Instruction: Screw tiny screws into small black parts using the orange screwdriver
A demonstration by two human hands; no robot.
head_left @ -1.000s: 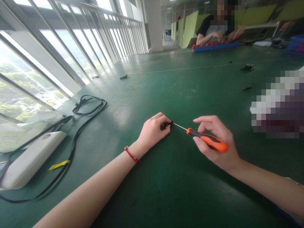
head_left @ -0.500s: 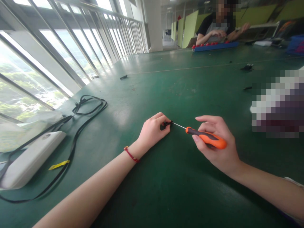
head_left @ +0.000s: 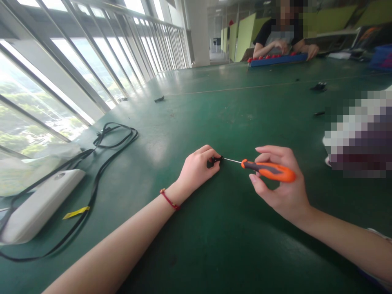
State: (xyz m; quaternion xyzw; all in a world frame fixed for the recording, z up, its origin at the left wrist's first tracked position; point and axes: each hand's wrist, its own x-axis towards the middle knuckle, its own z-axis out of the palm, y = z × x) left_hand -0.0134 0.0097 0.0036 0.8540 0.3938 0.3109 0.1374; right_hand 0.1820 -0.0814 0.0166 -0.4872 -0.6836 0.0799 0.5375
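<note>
A small black part [head_left: 218, 158] is pinched between the thumb and fingertips of my left hand [head_left: 197, 168], which rests low over the green table. Its exact kind is too small to make out. The thin metal shaft of an orange and black screwdriver [head_left: 272, 170] reaches the part from the right, its tip at the part's edge. Around the handle are the fingers of my right hand [head_left: 283, 183]; the handle lies against them while the thumb stands slightly off below it.
A white power strip [head_left: 43, 208] and a looped black cable [head_left: 101, 171] lie at left, near the railing. Small black pieces [head_left: 318, 86] are scattered farther back on the green table [head_left: 190, 122]. Across it, a person sits behind a blue tray [head_left: 278, 60] holding red items.
The screwdriver's handle has swung slightly up and right, and my right fingers have shifted and loosened around it. My left hand has stayed put. The person opposite has lowered a hand to the tray.
</note>
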